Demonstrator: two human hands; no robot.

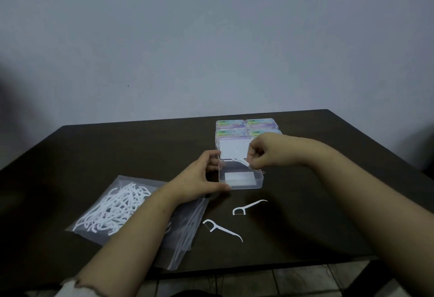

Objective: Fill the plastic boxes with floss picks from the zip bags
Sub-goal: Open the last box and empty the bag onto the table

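1. Fingers of the right hand (260,155), just right of frame centre, are curled and pinch a white floss pick (240,161) over the open box (240,177).
2. Fingers of the left hand (202,177), at centre, are curved round the box's left side, thumb along its near left corner, steadying it.
3. The box is clear plastic and sits at the centre of the dark table (117,151); its lid (234,148) is hinged open and stands up behind it.
4. Four closed boxes (246,126) with colourful labels sit in a two-by-two block just behind the open one, upper centre of the table.
5. A clear zip bag (112,207) of white picks lies in the lower left, partly under the left forearm.
6. Two loose picks lie on the table below the box: one (249,207) near the box, another (222,229) lower and slightly left.
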